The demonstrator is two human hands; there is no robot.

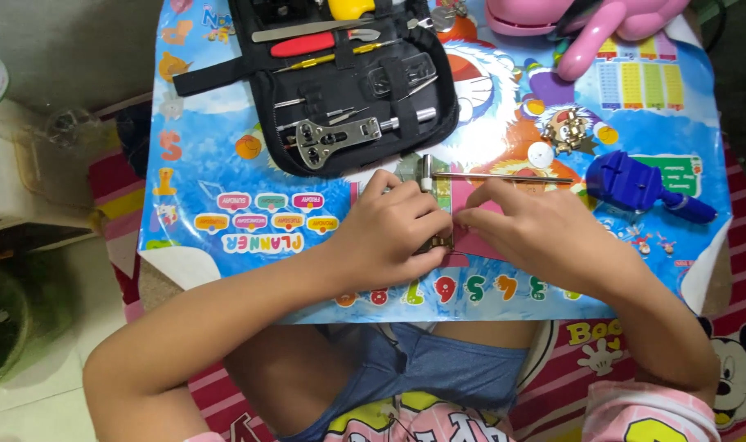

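Low table [226, 188]: bright blue cartoon print, multicoloured digits and labels. Tool case [340, 82]: black, with a red-handled tool [303, 44] and a yellow-handled tool [350, 8]. Watch case opener [336, 135]: silver-grey. Link remover [635, 184]: dark blue. Toy [586, 24]: pink. Floor mat [716, 360]: red-pink stripes, cartoon mouse. Shorts [438, 368]: denim blue.

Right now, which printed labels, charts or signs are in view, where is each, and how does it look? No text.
Weekday label stickers: left of the left hand, small rounded tags in pink, teal and orange.
Table chart: tabletop's far right corner, coloured columns in pink, yellow, green and orange.
Green panel: behind the blue tool, rectangular, white print.
Number row: near edge, by the right hand, multicoloured digits.
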